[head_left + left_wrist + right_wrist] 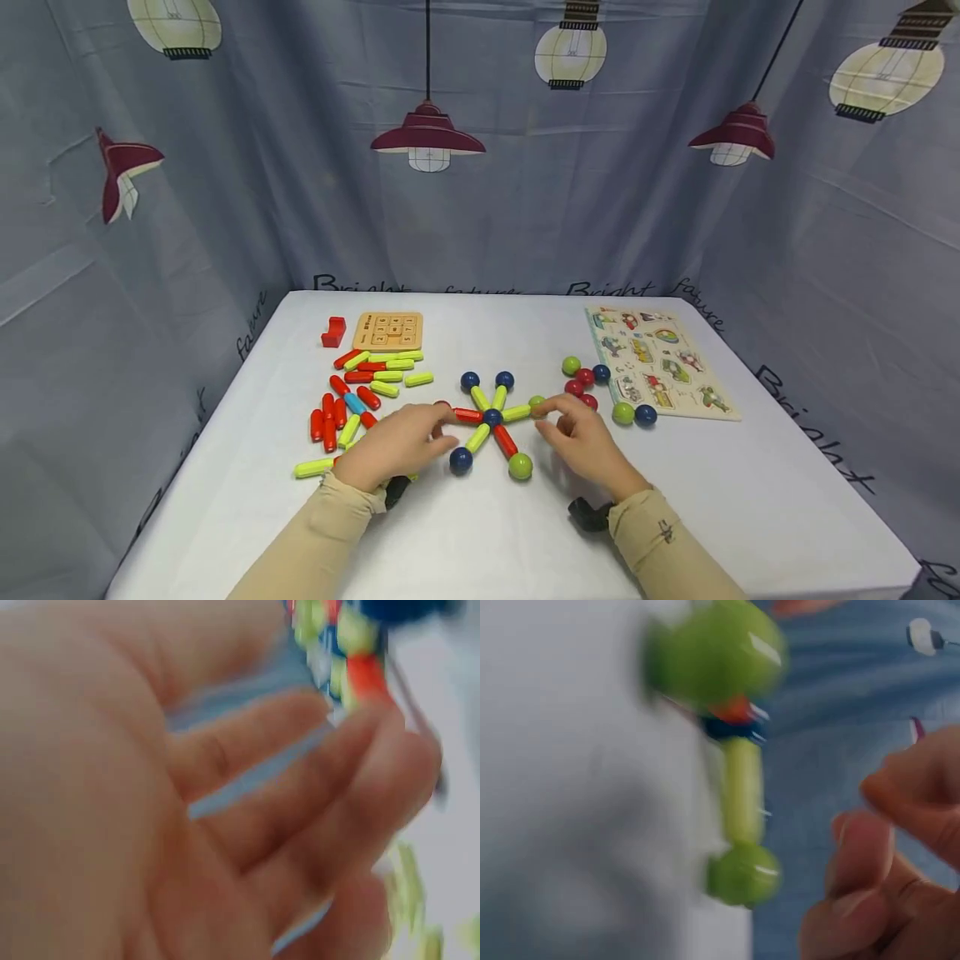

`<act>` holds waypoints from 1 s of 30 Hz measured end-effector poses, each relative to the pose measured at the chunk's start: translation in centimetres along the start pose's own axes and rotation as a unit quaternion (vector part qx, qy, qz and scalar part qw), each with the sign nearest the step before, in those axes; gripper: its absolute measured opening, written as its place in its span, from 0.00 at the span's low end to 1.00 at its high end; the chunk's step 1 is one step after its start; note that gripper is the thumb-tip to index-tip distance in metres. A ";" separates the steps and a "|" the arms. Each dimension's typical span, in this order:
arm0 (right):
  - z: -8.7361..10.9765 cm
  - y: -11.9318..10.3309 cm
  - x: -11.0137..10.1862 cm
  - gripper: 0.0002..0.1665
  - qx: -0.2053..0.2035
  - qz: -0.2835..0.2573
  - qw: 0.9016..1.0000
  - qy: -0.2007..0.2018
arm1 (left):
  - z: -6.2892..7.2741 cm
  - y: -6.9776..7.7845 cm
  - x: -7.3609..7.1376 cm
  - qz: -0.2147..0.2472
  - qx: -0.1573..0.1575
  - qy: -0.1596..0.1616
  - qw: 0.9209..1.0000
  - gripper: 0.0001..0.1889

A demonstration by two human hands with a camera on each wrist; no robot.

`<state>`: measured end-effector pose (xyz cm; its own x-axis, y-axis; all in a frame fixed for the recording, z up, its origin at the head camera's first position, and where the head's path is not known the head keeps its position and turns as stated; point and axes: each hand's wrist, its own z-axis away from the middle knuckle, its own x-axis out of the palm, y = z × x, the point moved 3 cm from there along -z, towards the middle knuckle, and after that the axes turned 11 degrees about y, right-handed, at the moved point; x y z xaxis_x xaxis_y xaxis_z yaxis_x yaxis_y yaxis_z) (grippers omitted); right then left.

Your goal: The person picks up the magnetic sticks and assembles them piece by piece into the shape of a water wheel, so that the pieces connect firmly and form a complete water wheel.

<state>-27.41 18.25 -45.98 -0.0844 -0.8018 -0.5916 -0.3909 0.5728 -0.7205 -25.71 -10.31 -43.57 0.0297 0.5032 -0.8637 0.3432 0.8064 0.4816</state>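
Note:
A star of magnetic rods and balls lies mid-table, with a dark blue ball (pixel 492 417) at its hub. Red and yellow-green rods spread from the hub to balls at their outer ends. On the left, a red rod (pixel 468 415) ends at a red ball, mostly hidden behind my left hand (pixel 401 440), whose index fingertip is right at it and whose thumb is apart. Beside the star's right side is my right hand (pixel 581 437), index fingertip close to the green ball (pixel 744 874). The right wrist view shows its fingers loosely bent, apart from that ball and holding nothing.
Loose red, yellow-green and blue rods (pixel 354 403) lie at the left. Behind them are a wooden number board (pixel 387 332) and a red block (pixel 333 332). Several loose balls (pixel 623 413) lie at the right, near a picture puzzle board (pixel 663 367).

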 end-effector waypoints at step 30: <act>-2.7 3.4 1.5 0.19 -0.057 0.097 0.994 -0.014 | -1.0 -4.8 0.7 -0.045 -0.072 0.039 0.996 0.15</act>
<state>-31.34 18.53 -48.40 -0.1436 -0.6724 -0.7261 -0.4708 0.6918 -0.5475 -28.29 -13.50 -46.27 -0.0705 0.4456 -0.8925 0.2038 0.8823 0.4244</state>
